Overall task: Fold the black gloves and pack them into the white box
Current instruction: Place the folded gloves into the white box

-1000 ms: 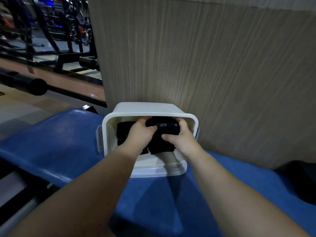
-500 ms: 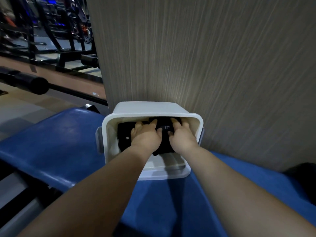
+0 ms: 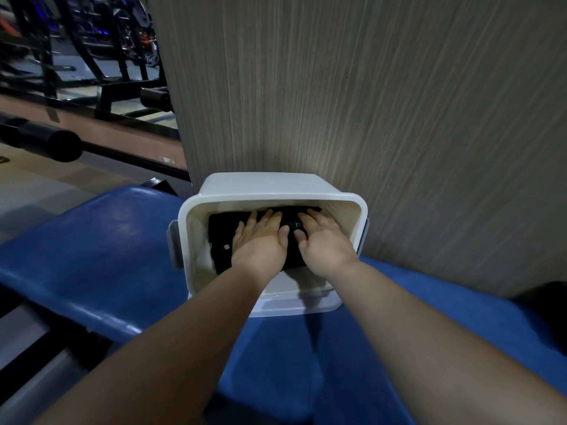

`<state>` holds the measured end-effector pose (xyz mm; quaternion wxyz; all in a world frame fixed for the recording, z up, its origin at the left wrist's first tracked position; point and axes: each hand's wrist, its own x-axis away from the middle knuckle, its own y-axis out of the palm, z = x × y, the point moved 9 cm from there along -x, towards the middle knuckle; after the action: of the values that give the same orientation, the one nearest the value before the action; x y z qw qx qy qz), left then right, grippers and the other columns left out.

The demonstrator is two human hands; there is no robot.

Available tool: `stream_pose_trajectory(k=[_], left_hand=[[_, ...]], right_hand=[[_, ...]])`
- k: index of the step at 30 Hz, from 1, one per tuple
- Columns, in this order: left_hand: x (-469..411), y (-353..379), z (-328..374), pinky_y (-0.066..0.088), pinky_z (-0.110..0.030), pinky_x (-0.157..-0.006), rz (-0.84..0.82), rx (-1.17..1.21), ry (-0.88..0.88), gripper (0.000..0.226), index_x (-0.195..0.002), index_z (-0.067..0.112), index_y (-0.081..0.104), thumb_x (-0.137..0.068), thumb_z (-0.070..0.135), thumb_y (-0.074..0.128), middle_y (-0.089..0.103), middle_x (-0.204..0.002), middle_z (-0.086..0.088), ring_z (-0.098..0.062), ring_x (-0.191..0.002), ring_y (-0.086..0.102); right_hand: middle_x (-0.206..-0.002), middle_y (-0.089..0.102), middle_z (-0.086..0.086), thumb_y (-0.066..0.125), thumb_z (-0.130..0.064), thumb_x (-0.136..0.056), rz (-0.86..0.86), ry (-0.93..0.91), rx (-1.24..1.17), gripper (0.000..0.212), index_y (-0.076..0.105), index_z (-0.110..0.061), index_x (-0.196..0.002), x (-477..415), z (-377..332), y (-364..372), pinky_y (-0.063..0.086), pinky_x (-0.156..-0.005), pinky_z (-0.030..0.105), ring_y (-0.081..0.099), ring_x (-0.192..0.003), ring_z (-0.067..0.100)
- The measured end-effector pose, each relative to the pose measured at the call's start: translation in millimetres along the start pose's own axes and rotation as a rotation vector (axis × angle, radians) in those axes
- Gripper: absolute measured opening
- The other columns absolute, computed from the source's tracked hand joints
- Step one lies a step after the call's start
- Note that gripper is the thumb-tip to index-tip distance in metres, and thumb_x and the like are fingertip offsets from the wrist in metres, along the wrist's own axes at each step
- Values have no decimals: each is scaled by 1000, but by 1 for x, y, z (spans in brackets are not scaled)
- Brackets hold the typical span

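Pressing gloves (image 3: 221, 233): two hands (image 3: 260, 245) (image 3: 323, 245), one box (image 3: 270, 186).

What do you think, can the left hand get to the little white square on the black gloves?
Probably yes. The left hand lies flat on the black gloves inside the white box, and the little white square sits bare just beside it.

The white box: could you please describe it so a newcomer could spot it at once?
A tall wood-grain panel fills the view, a blue bench before it. The white box sits on the bench at the panel's foot. It alone is white, with black gloves inside.
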<state>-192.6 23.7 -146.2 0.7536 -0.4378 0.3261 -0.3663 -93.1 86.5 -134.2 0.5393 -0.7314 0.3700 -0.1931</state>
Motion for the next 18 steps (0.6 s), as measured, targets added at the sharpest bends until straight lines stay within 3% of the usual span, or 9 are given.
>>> stream_pose_trajectory(k=[9, 18], left_hand=[[3, 7, -2, 4, -37, -119, -40, -12, -22, 49, -150, 26, 23, -103, 39, 19, 19, -159, 7, -18, -147, 10], [3, -11, 4, 18, -41, -118, 57, 76, 13, 48, -147, 22, 31, -102, 37, 28, 35, -152, -3, -24, -142, 26]], right_hand=[[-159, 21, 1, 32, -35, -102, -21, 13, 11, 49, 28, -21, -150, -1, 1, 3, 8, -119, 32, 11, -146, 19], [-158, 20, 2, 34, -35, -101, 62, -17, 16, 51, 26, -21, -150, 6, -10, -16, 10, -119, 34, 12, -146, 21]])
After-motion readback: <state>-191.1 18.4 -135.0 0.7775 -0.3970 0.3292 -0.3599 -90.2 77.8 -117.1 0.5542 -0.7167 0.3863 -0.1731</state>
